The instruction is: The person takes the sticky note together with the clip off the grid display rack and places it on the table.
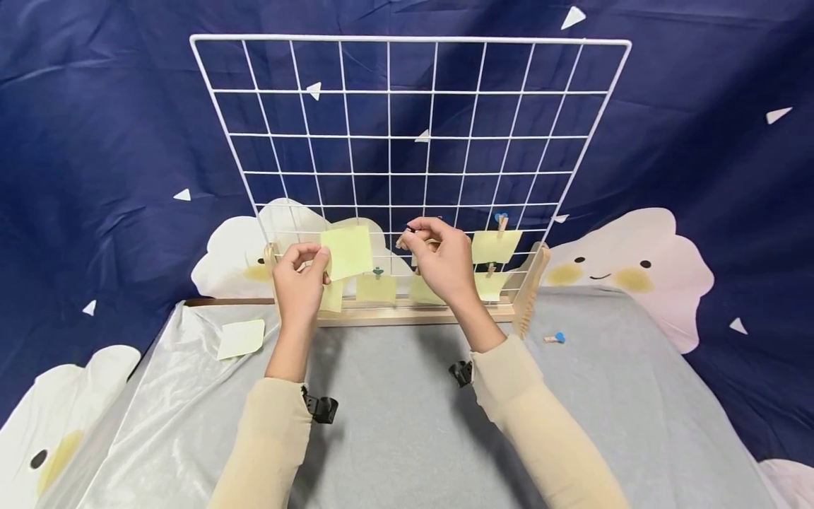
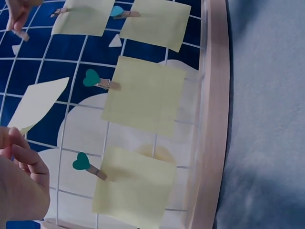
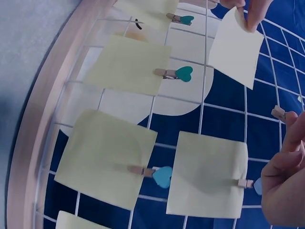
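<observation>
My left hand [image 1: 297,283] pinches a pale yellow sticky note [image 1: 347,252] by its edge, holding it before a white wire grid panel [image 1: 407,38]. My right hand [image 1: 450,267] pinches a small wooden clothespin [image 3: 278,113] between thumb and fingers, to the right of that note. Clothespin and held note are apart. Lower on the grid, several yellow notes hang from wooden clothespins with hearts, among them a note [image 2: 145,98] under a green-heart clothespin [image 2: 102,83] and a note [image 3: 207,176] under a blue-heart one. Some of these are partly behind my right hand in the head view.
A wooden stand [image 1: 413,316] carries the grid on a table with grey cloth [image 1: 394,424]. One loose yellow note [image 1: 240,339] lies at left, and a blue-heart clothespin [image 1: 555,338] at right. A dark blue curtain [image 1: 95,141] with clouds hangs behind.
</observation>
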Demonstrator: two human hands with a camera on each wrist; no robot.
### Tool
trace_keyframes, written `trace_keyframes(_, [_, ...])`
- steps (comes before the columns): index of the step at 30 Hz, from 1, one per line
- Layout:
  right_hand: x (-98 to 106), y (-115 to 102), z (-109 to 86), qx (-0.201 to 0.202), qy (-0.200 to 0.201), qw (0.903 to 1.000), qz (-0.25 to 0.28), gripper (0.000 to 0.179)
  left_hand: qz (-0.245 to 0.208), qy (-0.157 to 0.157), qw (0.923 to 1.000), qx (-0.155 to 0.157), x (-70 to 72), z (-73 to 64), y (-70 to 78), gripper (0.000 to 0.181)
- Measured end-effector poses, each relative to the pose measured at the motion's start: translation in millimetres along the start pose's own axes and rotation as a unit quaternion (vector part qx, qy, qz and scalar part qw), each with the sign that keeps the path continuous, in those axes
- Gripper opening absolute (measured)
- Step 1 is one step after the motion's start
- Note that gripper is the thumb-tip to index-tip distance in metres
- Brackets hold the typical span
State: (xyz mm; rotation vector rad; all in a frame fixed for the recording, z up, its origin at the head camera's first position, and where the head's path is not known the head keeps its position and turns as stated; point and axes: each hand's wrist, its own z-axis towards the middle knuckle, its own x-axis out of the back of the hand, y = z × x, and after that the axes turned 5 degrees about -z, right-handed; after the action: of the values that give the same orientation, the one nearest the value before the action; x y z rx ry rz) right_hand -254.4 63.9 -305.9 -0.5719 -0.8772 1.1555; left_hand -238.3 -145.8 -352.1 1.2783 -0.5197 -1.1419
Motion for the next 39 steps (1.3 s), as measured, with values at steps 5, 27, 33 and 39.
trace_keyframes(5, [6.8, 3.3, -3.4, -0.016, -0.002, 0.9999, 0.001, 0.013, 0.002, 0.006, 1.0000, 0.001, 4.5, -1.4, -1.2, 0.011])
trace_keyframes(27, [33.8, 24.4, -26.1, -0.077, 0.014, 0.9967, 0.023, 0.020, -0.030, 0.039, 0.9986, 0.019, 28.9, -15.4, -1.8, 0.004])
trace_keyframes(33, [42.4, 24.3, -32.3, -0.087, 0.019, 0.9958, 0.020, 0.020, -0.025, 0.047, 0.9983, 0.024, 39.1, -19.7, -5.8, 0.007])
trace_keyframes(39, [49.8, 31.0, -39.0, -0.092, 0.027, 0.9952, 0.019, 0.024, -0.017, 0.058, 0.9980, 0.019, 47.2, -22.1, -8.1, 0.008])
